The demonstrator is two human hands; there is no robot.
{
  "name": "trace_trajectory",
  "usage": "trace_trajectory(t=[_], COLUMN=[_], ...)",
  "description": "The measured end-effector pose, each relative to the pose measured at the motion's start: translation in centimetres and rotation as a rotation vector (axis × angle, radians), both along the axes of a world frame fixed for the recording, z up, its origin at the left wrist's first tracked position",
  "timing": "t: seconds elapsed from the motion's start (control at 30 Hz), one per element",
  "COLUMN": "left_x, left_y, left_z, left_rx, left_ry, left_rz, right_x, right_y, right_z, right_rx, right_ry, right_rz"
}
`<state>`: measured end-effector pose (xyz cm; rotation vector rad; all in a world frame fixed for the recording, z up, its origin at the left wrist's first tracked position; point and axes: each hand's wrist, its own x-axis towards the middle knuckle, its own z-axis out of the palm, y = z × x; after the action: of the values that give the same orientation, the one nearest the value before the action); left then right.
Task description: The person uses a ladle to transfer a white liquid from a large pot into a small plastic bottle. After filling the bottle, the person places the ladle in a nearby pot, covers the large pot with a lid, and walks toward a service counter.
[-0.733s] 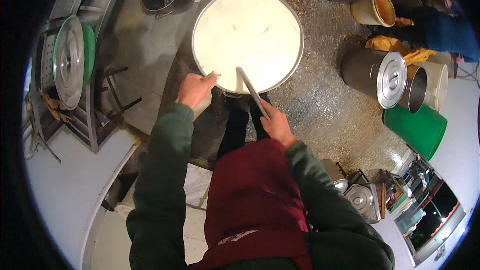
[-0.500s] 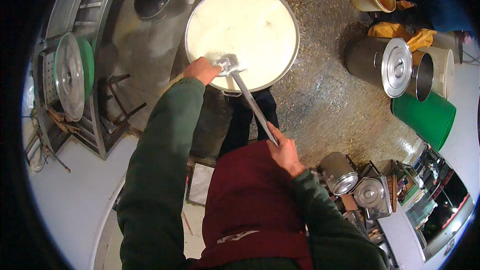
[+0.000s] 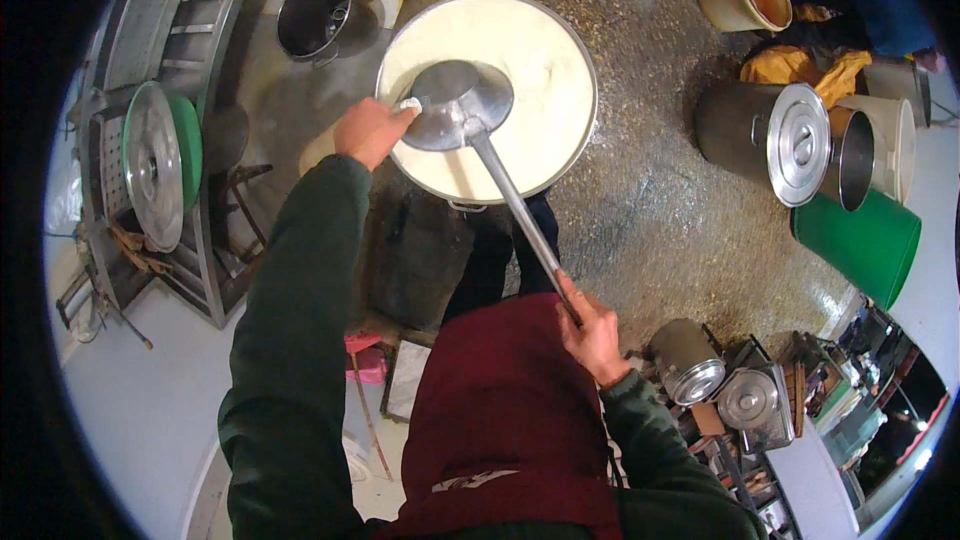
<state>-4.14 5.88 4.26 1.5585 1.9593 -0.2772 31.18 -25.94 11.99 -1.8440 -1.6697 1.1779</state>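
A wide round metal pot (image 3: 590, 145) holds a pale creamy liquid (image 3: 545, 80) nearly to its rim. Above the liquid is a large metal ladle (image 3: 462, 100), its broad round head raised clear and its long handle slanting down toward me. My right hand (image 3: 592, 332) wraps round the handle's near end, in front of my dark red apron (image 3: 505, 390). At the left edge of the ladle's head, my left hand (image 3: 372, 130) is closed with its fingertips against the rim. Something white, too small to make out, shows at those fingertips.
A dark bucket (image 3: 312, 15) stands beyond the pot's left side. Left is a metal rack (image 3: 205, 140) with a lid (image 3: 155, 165). Right are a tall lidded pot (image 3: 735, 130), a green tub (image 3: 860, 250) and a white bucket (image 3: 725, 5). The speckled floor (image 3: 680, 230) looks wet.
The ladle's head has come up out of the creamy liquid, and now shows whole. My left hand has shifted left with its rim. My right hand has moved slightly nearer me and right.
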Motion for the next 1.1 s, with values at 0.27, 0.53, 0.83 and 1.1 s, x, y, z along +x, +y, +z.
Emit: trace_trajectory(t=[0.27, 0.53, 0.83, 1.1], left_x=[-2.5, -1.2, -0.4, -2.1], left_y=[-8.2, -19.4, -27.9, -31.8], left_z=[1.3, 1.4, 4.2, 4.2], left_rx=[0.146, 0.206, 0.207, 0.25], left_ry=[-0.512, -0.797, -0.664, -0.663], left_rz=[0.437, 0.735, 0.852, 0.94], right_x=[-1.7, -4.5, -5.5, -7.8], right_y=[6.9, 15.1, 25.9, 29.2], right_z=[-4.4, -8.5, -10.7, -13.1], right_rx=[0.111, 0.006, -0.068, -0.424], right_ry=[-0.064, -0.287, -0.359, -0.193], right_rz=[-0.02, 0.098, 0.248, 0.2])
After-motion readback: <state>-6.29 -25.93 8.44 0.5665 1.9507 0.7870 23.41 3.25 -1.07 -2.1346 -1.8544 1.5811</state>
